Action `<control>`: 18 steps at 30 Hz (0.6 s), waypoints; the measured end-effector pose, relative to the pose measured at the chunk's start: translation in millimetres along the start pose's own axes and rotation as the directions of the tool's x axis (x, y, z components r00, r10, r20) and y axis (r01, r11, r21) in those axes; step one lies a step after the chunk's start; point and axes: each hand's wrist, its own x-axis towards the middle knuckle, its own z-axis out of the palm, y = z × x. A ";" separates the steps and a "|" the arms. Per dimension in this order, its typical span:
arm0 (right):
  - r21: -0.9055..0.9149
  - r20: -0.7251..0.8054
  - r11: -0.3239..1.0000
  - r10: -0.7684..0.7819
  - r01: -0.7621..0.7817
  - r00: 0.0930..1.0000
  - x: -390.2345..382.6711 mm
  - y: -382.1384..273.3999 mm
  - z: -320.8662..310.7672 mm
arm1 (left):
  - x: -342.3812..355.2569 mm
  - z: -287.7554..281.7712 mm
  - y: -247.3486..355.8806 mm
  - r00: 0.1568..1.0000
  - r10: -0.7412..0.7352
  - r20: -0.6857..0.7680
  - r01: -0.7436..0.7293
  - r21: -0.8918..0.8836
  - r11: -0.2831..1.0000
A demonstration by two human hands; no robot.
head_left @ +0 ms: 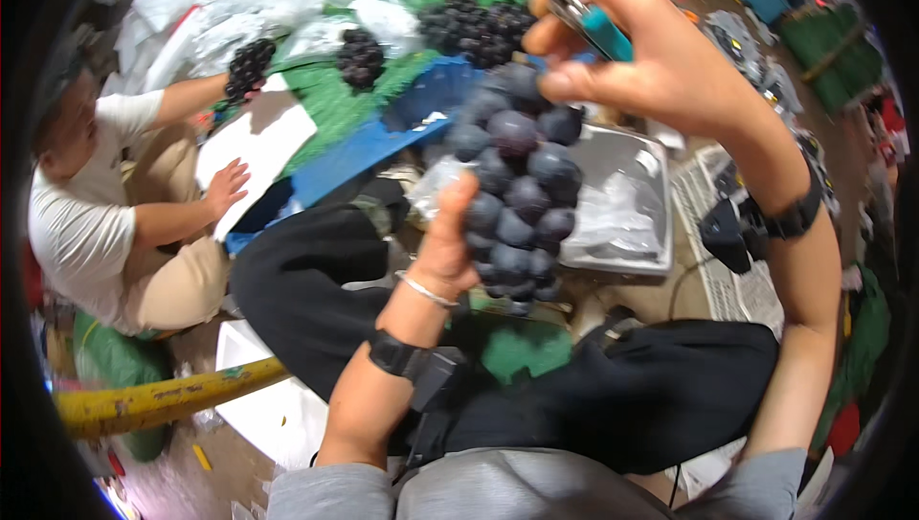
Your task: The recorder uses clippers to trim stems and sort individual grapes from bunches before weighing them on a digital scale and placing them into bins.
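A bunch of dark grapes [522,199] hangs upright in the middle of the scene, raised above the person's lap. The left hand [448,242] grasps its left side, thumb in front and fingers hidden behind the fruit. The right hand [622,51], at the bunch's far end, is curled around teal-handled snips [606,34], blades pointing far and left; blur makes it hard to say whether its fingertips also pinch the stem.

The bunch's right edge overlaps the near left part of a grey tray [665,204] with clear plastic [613,223] lying in it. Room for moving opens there, between the grapes and the right forearm, with newspaper [708,252] farther right. On the left, space is tighter: a blue crate [345,156] runs close by and the black-trousered knee [316,257] rises near it. Beyond the crate's far edge, more dark bunches [479,30] rest on green sheeting [325,99]. At far left, a co-worker holds another bunch [251,70] beside a white board [273,127]. A yellow bar [172,397] bounds the near left.
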 end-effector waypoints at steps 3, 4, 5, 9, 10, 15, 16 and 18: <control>-0.052 -0.050 0.998 -0.027 0.024 0.998 -3.3 -1.1 8.1 | 2.2 8.5 0.4 0.997 0.062 -0.043 -0.056 0.118 0.991; -0.014 -0.046 1.000 -0.002 0.002 0.999 -2.8 -5.0 11.6 | -0.2 -1.8 -3.3 1.000 0.010 0.029 -0.011 0.027 1.000; -0.014 -0.046 0.998 0.068 -0.068 0.997 -2.2 -9.7 14.0 | -0.9 -5.9 -2.1 0.996 0.008 0.086 -0.012 0.047 0.999; 0.005 -0.008 0.960 0.279 -0.279 0.960 -3.7 -21.3 27.1 | -2.8 -10.2 -11.5 0.988 0.105 0.116 -0.115 0.079 0.990; 0.006 -0.007 0.966 0.258 -0.258 0.966 -5.0 -14.3 31.2 | -5.7 -13.8 -14.7 0.990 0.100 0.101 -0.105 0.044 0.994; -0.036 0.073 0.913 0.409 -0.407 0.910 -3.5 -5.6 36.3 | -0.9 -27.8 -35.9 0.997 0.047 0.060 -0.043 -0.076 0.996; -0.033 0.066 0.946 0.323 -0.322 0.944 3.7 1.3 41.4 | 2.7 -41.6 -33.6 0.997 0.068 -0.022 -0.067 0.044 0.997; -0.078 0.089 0.981 0.184 -0.177 0.979 7.6 4.6 40.1 | -5.8 -45.8 -26.8 0.984 -0.022 -0.175 0.050 0.156 0.987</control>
